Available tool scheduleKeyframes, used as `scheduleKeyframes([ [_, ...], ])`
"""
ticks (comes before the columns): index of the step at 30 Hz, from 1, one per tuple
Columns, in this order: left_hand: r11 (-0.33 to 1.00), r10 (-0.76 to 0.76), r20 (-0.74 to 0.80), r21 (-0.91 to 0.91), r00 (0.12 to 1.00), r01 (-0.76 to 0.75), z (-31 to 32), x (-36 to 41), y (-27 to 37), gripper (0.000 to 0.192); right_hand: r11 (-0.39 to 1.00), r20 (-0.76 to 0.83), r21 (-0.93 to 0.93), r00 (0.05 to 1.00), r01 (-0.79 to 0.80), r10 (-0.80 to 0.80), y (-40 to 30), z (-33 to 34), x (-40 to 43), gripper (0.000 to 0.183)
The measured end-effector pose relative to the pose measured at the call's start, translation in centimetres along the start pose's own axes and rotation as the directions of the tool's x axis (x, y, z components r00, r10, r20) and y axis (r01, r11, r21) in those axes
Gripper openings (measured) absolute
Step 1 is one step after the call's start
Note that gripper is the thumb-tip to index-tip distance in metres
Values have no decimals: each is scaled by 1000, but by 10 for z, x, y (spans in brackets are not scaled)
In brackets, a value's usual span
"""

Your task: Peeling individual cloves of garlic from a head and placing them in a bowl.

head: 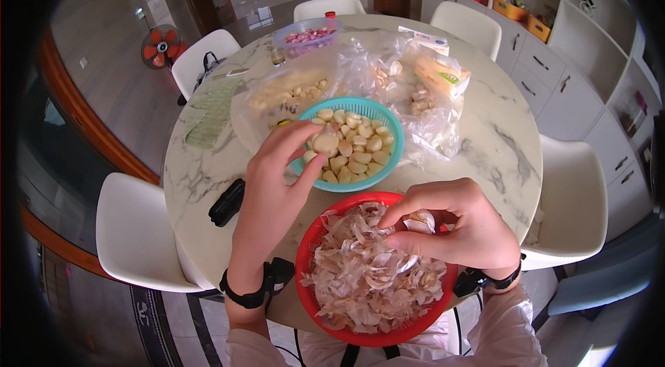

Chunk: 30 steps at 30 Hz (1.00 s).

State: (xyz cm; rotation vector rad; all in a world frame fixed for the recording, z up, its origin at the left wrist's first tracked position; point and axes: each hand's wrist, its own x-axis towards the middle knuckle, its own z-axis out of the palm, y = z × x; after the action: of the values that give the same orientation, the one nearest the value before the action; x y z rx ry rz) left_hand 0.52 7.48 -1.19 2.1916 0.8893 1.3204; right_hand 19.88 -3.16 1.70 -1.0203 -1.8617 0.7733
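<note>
My left hand [283, 174] reaches over the left side of a turquoise plastic basket [398, 143], which holds many peeled garlic cloves [358, 157]. A pale garlic clove [326, 142] lies between its thumb and fingertips; whether it is gripped or just released is unclear. My right hand [457, 226] hovers above the right part of a red plastic basket [306, 294] heaped with papery garlic skins [374, 273]. Its fingers curl around a partly peeled piece of garlic bulb [420, 221], while thumb and forefinger tips stand slightly apart.
Clear plastic bags with garlic [421, 102] lie behind the turquoise basket. Farther back stand a tub of small purple-red bulbs [309, 37] and a small glass jar [278, 57]. On the left are a green cloth [210, 112], a knife [231, 74] and a black case [227, 202]. White chairs surround the round marble-patterned table [499, 159].
</note>
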Motion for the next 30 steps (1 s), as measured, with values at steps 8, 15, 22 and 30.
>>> scheduleKeyframes([
  [8,983,171,140,47,975,-179,-13,-17,48,27,821,121,546,985,-167,120,7,-6,5,29],
  [15,941,337,92,8,937,-339,-12,-28,58,24,859,277,493,961,-138,-5,1,-5,-5,39],
  [22,929,371,68,-25,926,-370,-10,-33,60,24,728,267,645,961,-233,71,5,1,-3,34],
  [30,906,422,92,-56,902,-418,-11,-31,57,15,819,178,556,983,-144,52,9,5,-2,32],
])
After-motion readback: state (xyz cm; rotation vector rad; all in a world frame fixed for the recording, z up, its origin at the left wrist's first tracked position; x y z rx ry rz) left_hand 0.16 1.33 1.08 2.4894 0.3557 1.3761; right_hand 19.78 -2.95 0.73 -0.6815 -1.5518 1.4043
